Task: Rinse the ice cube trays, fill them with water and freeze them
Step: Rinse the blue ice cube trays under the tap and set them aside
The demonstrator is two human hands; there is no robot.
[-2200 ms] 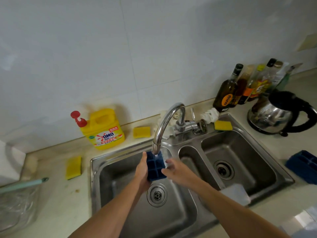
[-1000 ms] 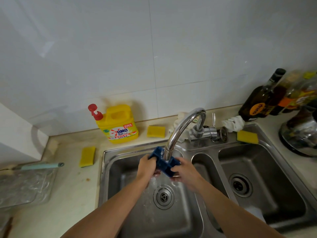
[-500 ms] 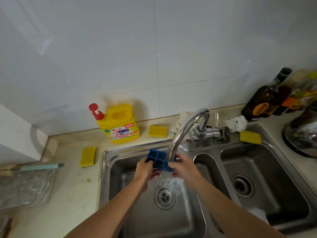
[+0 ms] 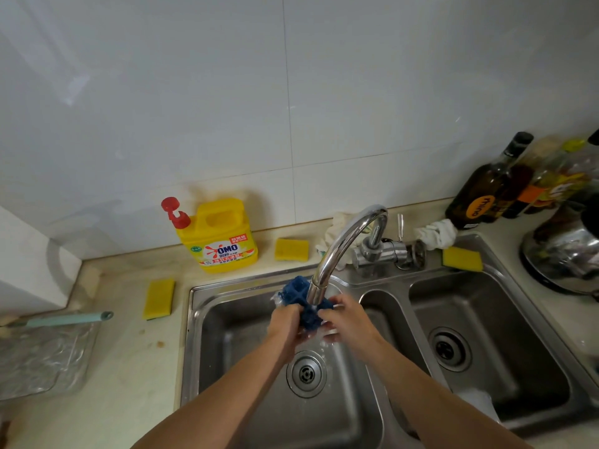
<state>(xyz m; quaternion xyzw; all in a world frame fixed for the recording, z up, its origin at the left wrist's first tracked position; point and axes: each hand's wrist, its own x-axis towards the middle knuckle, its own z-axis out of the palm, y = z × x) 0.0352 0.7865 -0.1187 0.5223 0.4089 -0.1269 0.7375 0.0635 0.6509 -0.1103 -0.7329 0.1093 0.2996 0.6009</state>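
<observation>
A small blue ice cube tray point(image 4: 296, 294) is held under the spout of the chrome faucet point(image 4: 343, 247), over the left basin of the steel double sink point(image 4: 194, 335). My left hand point(image 4: 285, 325) grips its left side and my right hand point(image 4: 345, 322) grips its right side. Water runs from the spout onto the tray and splashes around my fingers. The tray's lower part is hidden behind my hands.
A yellow detergent jug point(image 4: 220, 236) and yellow sponges point(image 4: 158, 299) point(image 4: 291, 249) point(image 4: 462, 259) sit behind the sink. Bottles point(image 4: 489, 192) and a steel kettle point(image 4: 565, 251) stand at the right. A clear dish point(image 4: 42, 358) with a teal-handled tool point(image 4: 68, 319) lies at the left.
The tray has been turned and shifted under the running water while both hands stayed on it. The camera has swung left, so the other blue tray at the right has left the frame.
</observation>
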